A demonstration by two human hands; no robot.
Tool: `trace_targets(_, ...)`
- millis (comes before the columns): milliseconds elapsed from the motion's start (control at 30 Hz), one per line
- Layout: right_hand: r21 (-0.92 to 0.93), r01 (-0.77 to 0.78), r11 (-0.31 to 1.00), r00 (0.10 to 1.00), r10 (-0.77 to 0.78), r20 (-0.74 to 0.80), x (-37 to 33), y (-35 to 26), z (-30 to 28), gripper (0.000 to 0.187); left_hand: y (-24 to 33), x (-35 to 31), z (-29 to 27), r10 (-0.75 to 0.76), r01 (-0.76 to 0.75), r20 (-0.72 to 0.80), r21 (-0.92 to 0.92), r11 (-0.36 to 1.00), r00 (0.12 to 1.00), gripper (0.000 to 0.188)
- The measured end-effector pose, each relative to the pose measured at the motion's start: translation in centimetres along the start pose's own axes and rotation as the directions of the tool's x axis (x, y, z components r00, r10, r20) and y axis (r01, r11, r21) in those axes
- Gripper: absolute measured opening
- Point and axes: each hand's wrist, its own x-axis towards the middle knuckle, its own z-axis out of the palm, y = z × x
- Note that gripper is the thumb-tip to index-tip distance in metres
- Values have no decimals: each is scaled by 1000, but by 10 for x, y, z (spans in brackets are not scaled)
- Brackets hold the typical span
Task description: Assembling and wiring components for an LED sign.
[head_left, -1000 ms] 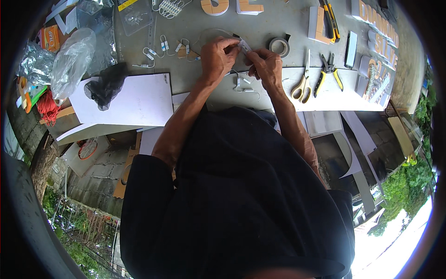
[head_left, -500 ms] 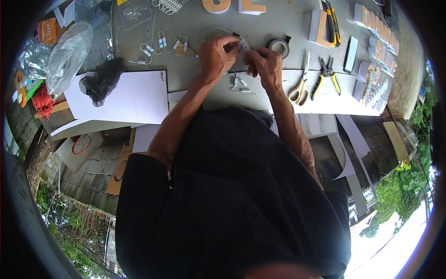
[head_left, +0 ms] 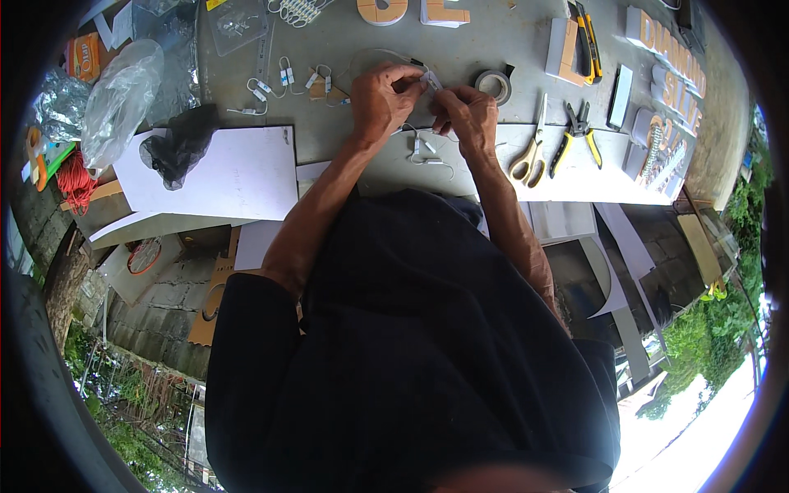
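Observation:
A small white LED module (head_left: pixel 431 80) with thin wires is pinched between my two hands over the grey table. My left hand (head_left: pixel 383 103) closes its thumb and fingertips on the module's left side. From the right, my right hand (head_left: pixel 468 117) grips its lower end, with the fingers bent. A thin wire arcs above my left hand to a dark end near the module. Just nearer to me, more wired LED modules (head_left: pixel 424 153) hang together on a white panel. Farther left lie several others (head_left: pixel 286 76) joined by short wires. My fingers hide part of the held module.
Right of my hands are a tape roll (head_left: pixel 493 85), scissors (head_left: pixel 532 156), yellow-handled wire strippers (head_left: pixel 579 135) and a yellow-black cutter (head_left: pixel 588 45). Cut-out letters (head_left: pixel 666 49) stand at the far right. Plastic bags (head_left: pixel 123 99) and a white sheet (head_left: pixel 246 168) lie left.
My right hand has shifted very slightly toward the left and nearer to me. Both hands keep their grip on the LED module.

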Motion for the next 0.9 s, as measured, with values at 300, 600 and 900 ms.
trace_targets(300, -20, -18, 1000, 1000, 18, -25, -1, -2, 2, 23, 0, -2, 0, 55, -57, 19, 115, 992, 998, 15)
trace_targets(600, -38, -21, 999, 999, 20, -35, 0, -5, 3, 23, -2, -1, 1, 87, -87, 8, 109, 990, 996, 13)
trace_targets(900, -31, -26, 999, 999, 25, -19, 0, -4, 3, 24, 3, -1, -3, 79, -87, 61, 143, 986, 995, 14)
